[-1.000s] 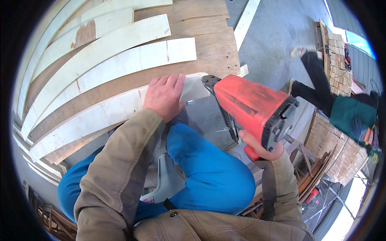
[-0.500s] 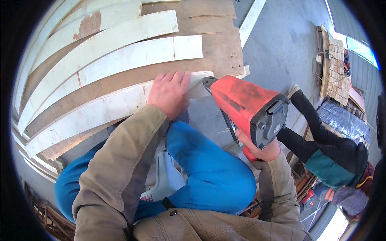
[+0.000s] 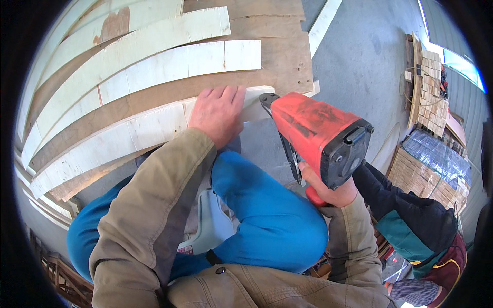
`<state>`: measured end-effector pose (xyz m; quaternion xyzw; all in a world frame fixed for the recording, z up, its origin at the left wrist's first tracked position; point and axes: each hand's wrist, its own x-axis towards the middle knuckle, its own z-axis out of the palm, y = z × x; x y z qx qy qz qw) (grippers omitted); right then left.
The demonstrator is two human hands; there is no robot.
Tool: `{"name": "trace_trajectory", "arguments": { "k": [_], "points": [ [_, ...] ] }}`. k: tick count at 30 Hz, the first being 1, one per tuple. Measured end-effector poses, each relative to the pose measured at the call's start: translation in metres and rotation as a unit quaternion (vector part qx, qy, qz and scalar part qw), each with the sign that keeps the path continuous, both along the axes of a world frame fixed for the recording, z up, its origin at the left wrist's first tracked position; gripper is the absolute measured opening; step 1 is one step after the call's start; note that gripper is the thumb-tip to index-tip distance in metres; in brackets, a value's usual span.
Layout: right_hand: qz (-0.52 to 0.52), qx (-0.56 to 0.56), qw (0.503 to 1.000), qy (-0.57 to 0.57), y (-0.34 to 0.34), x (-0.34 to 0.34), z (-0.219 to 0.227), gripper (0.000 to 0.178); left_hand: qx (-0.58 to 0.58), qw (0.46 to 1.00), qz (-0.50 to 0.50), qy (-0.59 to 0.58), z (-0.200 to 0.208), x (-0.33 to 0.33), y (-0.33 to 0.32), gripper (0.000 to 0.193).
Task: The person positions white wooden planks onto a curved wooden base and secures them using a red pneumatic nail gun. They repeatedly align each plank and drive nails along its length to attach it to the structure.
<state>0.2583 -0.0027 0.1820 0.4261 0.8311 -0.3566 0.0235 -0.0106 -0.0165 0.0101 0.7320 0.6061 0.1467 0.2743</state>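
Big brown wood panel (image 3: 287,61) in front of you, pale strips (image 3: 205,57) on it. Long pale plank (image 3: 128,134) along its near edge, ahead of your knees: long axis runs left to right, rising away from you at the right end, bowed in this lens. Your left hand (image 3: 220,113) is the nearer one, lying across the plank close to its right end, fingers together; thumb hidden, can't tell if it pinches. Red nail gun (image 3: 310,126) sits right of that hand, long axis slanting, pointing away and leftward. Your right hand (image 3: 328,189) wraps its handle; trigger finger unclear. Black nose (image 3: 267,98) is at the plank's right end, contact can't be told.
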Motion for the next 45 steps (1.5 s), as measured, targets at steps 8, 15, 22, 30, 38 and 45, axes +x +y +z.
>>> {"name": "trace_trajectory", "arguments": {
  "k": [8,15,22,30,38,45],
  "points": [
    [-0.023,-0.027,0.999,-0.014,0.004,-0.002,0.002,0.03,0.014,1.0,-0.005,-0.004,0.0,-0.003,0.0,0.087],
    [-0.091,-0.083,0.992,-0.029,-0.012,0.011,0.004,0.029,0.026,1.0,-0.002,-0.005,-0.005,-0.001,-0.001,0.086],
    [-0.155,-0.114,0.981,-0.019,-0.014,0.003,0.002,0.028,-0.004,1.0,-0.019,0.007,0.003,-0.002,0.002,0.088],
    [-0.146,-0.093,0.985,-0.004,-0.005,-0.004,0.005,0.015,0.005,0.99,-0.144,0.003,0.044,-0.055,-0.003,0.098],
    [-0.183,-0.137,0.968,-0.106,-0.007,0.001,0.011,0.033,-0.04,0.988,-0.117,0.094,0.066,-0.246,-0.094,0.104],
    [-0.213,-0.152,0.953,-0.154,-0.005,-0.009,0.023,0.037,0.02,0.993,0.028,0.114,0.021,-0.268,-0.146,0.104]
  ]
}}
